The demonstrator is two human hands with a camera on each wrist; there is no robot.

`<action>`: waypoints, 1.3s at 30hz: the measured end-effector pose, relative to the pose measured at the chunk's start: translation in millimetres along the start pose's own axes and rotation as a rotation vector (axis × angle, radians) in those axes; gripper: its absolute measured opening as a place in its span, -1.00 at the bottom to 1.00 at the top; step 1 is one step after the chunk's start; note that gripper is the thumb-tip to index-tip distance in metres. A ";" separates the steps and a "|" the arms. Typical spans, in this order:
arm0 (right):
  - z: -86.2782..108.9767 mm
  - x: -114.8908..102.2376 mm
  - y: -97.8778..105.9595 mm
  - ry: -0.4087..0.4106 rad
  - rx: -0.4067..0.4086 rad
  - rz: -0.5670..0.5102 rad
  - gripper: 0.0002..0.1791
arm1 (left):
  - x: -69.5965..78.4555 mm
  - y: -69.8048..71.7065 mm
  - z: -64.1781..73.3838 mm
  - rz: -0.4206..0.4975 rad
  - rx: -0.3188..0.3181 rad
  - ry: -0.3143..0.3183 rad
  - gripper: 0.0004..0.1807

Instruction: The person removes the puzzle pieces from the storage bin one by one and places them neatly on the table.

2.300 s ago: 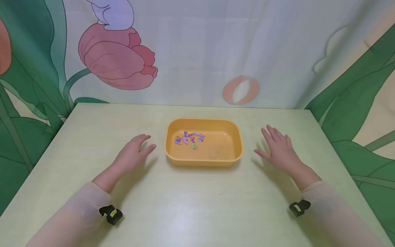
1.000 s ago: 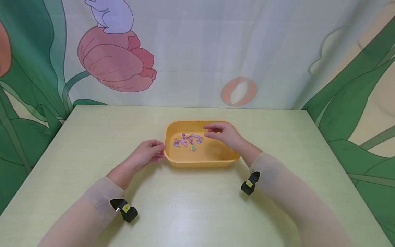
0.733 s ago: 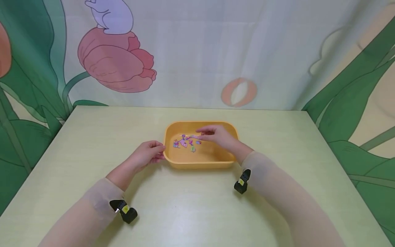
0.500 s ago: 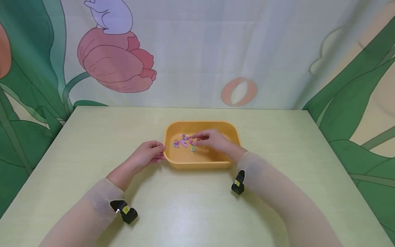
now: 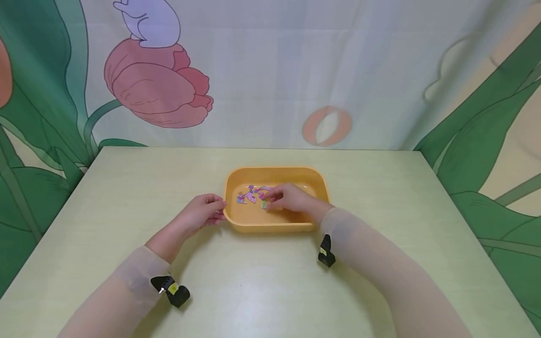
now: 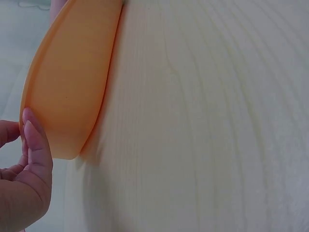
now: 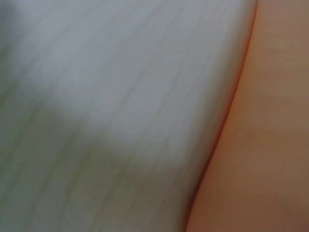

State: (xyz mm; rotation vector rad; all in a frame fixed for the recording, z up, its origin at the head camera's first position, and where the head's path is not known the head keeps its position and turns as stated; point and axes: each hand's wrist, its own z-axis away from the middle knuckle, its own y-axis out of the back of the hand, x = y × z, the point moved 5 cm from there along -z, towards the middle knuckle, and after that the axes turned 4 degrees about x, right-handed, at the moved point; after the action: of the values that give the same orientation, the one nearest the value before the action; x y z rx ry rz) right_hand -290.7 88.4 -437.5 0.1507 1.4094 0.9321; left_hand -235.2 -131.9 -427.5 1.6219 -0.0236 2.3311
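A yellow-orange plastic tray (image 5: 276, 227) sits on the table, its wall (image 6: 72, 72) close up in the left wrist view. My left hand (image 5: 202, 211) pinches its left rim between thumb and fingers, as the left wrist view also shows. Several small flat colourful pieces (image 5: 251, 196), mostly pink and purple, lie in the left half of the tray. Over them is my right hand (image 5: 291, 198), fingertips low with a small gap between thumb and forefinger. A small green piece (image 5: 264, 205) shows beside its thumb. In the right wrist view this hand is out of sight.
Pale wood-grain table (image 5: 249, 281) surrounds the tray. Behind its far edge hangs a printed curtain (image 5: 262, 84) with flowers and leaves. Each sleeve carries a small black camera, one on the left (image 5: 171, 290) and one on the right (image 5: 326, 252).
My left hand has come to the tray's left rim and holds it. My right hand has moved left and down into the tray, its thumb and forefinger drawing closer together.
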 end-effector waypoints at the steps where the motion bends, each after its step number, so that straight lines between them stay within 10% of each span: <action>1: -0.2 0.4 -0.3 0.001 -0.001 0.010 -0.67 | 0.1 -0.1 0.1 0.001 -0.002 0.004 -0.67; 39: -1.6 -2.9 -0.8 0.070 0.021 0.189 -0.78 | 1.2 -0.5 -7.3 0.058 -0.027 0.049 -0.63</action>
State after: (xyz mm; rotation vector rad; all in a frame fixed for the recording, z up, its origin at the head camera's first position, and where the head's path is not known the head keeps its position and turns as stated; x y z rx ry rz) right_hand -291.4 85.5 -436.1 0.2725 1.4885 1.0871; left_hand -242.2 -129.7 -429.1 1.5715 -0.0923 2.4028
